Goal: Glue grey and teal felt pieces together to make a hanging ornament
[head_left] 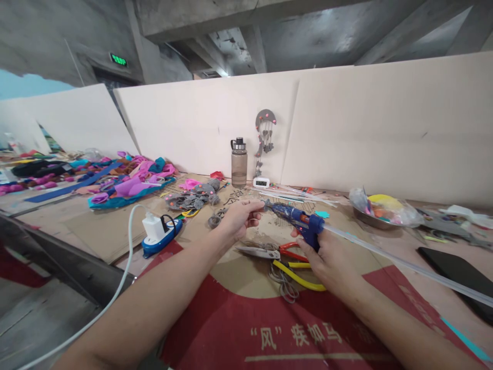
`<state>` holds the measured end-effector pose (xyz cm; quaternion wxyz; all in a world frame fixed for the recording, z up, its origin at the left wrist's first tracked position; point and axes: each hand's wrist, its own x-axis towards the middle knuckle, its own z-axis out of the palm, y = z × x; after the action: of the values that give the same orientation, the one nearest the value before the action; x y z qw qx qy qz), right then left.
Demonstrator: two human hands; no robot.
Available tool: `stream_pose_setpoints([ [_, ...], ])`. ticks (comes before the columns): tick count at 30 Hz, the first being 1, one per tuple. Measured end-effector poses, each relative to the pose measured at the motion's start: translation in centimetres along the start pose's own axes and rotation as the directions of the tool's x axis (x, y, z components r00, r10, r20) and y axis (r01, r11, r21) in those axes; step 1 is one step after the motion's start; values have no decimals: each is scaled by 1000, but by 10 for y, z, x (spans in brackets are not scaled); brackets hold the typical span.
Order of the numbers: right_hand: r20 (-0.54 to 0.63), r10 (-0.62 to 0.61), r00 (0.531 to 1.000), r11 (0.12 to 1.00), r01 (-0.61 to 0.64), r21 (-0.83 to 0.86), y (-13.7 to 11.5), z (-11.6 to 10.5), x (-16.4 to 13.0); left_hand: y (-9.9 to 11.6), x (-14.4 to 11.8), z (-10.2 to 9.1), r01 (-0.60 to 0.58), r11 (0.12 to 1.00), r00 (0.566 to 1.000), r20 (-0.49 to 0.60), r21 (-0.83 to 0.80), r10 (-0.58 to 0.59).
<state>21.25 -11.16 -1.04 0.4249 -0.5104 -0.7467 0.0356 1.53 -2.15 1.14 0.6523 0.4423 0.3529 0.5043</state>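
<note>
The right hand (327, 257) grips a blue glue gun (300, 220) above the cardboard table (115, 226); the left hand (239, 218) pinches something small at its nozzle, too tiny to identify. Scissors (259, 252) and pliers (296, 267) lie just beneath. A bottle (239, 162) stands behind, a phone (458, 275) sits right, partly cut off.

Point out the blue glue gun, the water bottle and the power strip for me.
Glue gun (298, 217), head view, on its blue barrel.
Water bottle (239, 165), head view, on its clear body.
Power strip (162, 239), head view, on its blue casing.
</note>
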Motion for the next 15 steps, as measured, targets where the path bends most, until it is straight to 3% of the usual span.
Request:
stream_pose_setpoints([
  [15, 11, 38, 999, 999, -38, 4, -2, 0, 0, 3, -1, -1, 7, 1000, 999, -40, -8, -8],
])
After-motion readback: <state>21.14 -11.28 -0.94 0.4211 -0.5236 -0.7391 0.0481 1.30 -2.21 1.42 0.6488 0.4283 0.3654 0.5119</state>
